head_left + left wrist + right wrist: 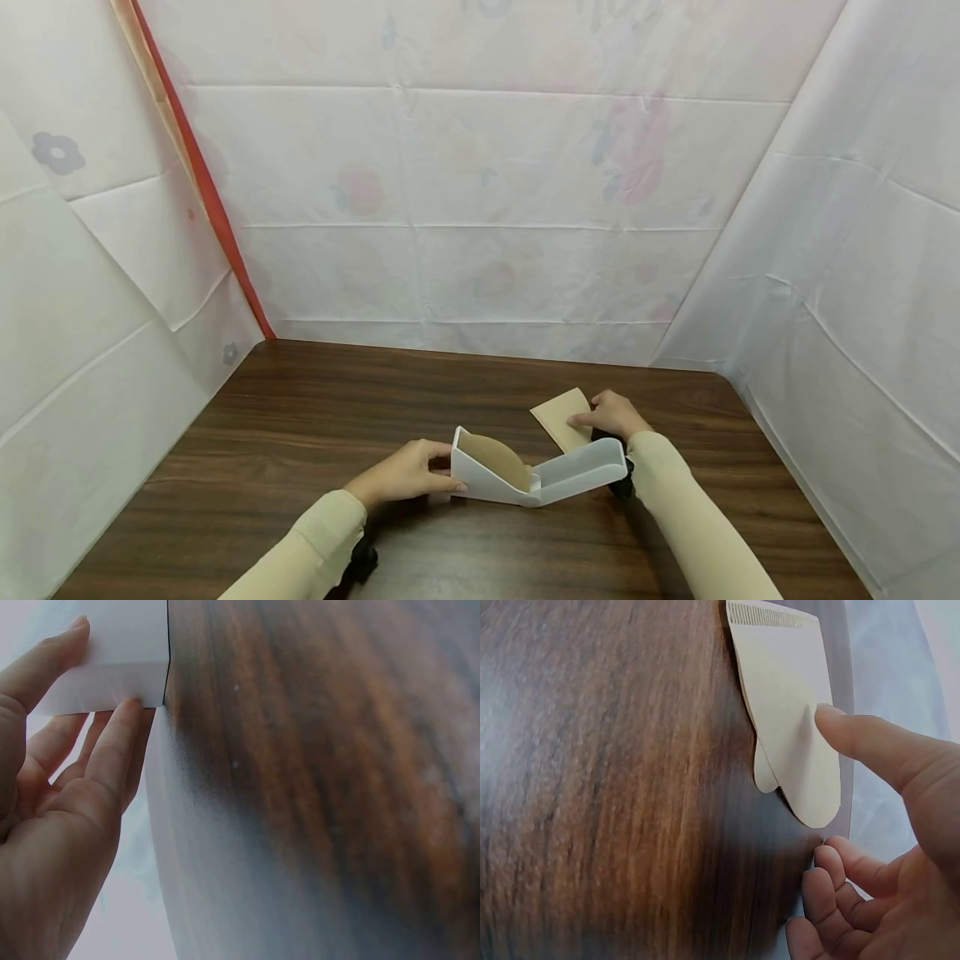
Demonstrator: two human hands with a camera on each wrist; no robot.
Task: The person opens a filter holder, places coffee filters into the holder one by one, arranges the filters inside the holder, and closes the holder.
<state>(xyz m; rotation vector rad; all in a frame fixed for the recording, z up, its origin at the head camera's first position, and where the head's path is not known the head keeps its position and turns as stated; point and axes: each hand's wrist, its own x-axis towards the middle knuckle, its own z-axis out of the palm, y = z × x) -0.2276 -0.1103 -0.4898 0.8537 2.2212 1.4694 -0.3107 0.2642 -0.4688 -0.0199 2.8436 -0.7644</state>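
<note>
A white filter holder (475, 478) with its hinged lid (579, 477) folded out to the right stands on the table. Brown paper coffee filters (495, 458) show inside it. My left hand (408, 472) grips the holder's left end, thumb on one face and fingers against the end wall. Behind the lid, a few loose coffee filters (784, 697), slightly fanned, lie on the table. Over their edge is my right hand (617, 414); its thumb (847, 731) rests at the side of the top filter. Its other fingers hang loosely curled, with nothing between them.
The dark wood-grain table (337, 392) has rounded back corners. White printed sheeting (487, 167) encloses it behind and at both sides. A red strip (210, 192) runs down the back left corner. Black wrist straps (622, 482) sit at both sleeves.
</note>
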